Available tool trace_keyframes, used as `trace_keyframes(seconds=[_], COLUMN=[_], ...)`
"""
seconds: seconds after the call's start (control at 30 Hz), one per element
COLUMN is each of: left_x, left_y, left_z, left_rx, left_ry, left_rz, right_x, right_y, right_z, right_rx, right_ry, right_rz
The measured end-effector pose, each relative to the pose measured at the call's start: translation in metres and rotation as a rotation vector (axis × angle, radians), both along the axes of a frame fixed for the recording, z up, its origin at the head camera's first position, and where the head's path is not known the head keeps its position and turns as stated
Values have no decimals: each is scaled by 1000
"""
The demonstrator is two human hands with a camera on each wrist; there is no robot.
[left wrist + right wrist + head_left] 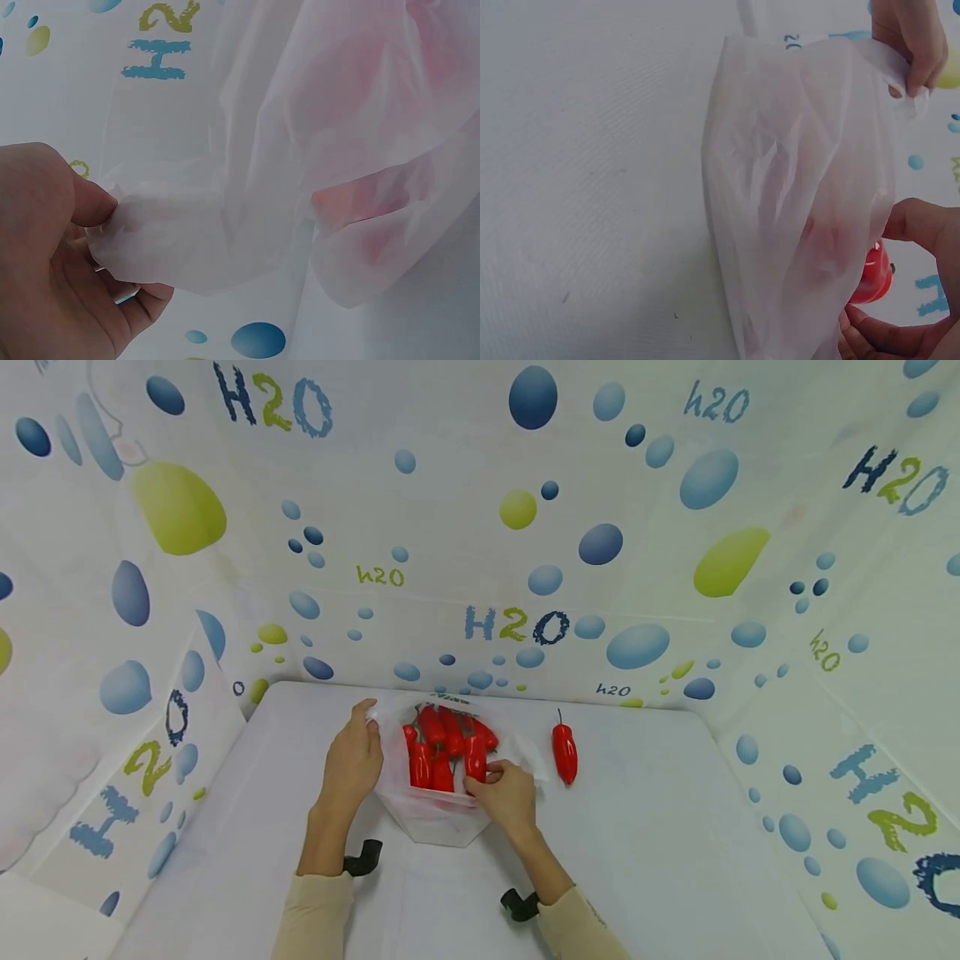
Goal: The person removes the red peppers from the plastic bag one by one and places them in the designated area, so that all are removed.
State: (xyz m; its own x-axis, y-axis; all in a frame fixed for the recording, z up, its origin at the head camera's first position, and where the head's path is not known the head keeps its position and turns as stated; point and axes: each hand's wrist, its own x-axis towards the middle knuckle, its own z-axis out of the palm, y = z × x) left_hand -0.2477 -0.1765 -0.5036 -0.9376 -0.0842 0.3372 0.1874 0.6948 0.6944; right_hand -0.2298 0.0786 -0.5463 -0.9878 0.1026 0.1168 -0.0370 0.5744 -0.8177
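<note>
A translucent white plastic bag point(438, 822) stands on the table with its mouth spread, and several shiny red peppers point(431, 727) show inside. On its left side, my left hand point(352, 758) pinches the bag's edge between thumb and fingers; the left wrist view shows the thin film point(187, 240) in that grip. At the front right of the mouth, my right hand point(510, 795) holds a red pepper point(476, 756) between thumb and fingers. The right wrist view shows this pepper point(874, 277) partly hidden behind the bag.
One more red pepper point(565, 753) with a thin stem lies on the white table point(660, 827), right of the bag. Walls covered in a sheet printed with blue and green drops point(637, 646) enclose the table at the back and sides.
</note>
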Motion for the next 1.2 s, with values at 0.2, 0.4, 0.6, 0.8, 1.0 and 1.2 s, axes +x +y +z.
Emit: trace_keyframes(seconds=[0.2, 0.4, 0.6, 0.8, 1.0, 1.2], left_x=[0, 0, 0, 0, 0, 0], left_y=[0, 1, 1, 0, 0, 0], left_z=[0, 1, 0, -1, -1, 0], left_rx=[2, 0, 0, -2, 0, -1], left_ry=[-2, 10, 10, 2, -4, -4], left_rz=[1, 3, -1, 0, 0, -3], right_x=[2, 2, 2, 1, 1, -4], right_y=[2, 5, 8, 10, 15, 19], right_z=[5, 8, 12, 17, 23, 23], right_rx=[-11, -11, 9, 25, 11, 6], right_ry=[21, 49, 74, 63, 59, 64], right_rz=[7, 9, 8, -10, -32, -57])
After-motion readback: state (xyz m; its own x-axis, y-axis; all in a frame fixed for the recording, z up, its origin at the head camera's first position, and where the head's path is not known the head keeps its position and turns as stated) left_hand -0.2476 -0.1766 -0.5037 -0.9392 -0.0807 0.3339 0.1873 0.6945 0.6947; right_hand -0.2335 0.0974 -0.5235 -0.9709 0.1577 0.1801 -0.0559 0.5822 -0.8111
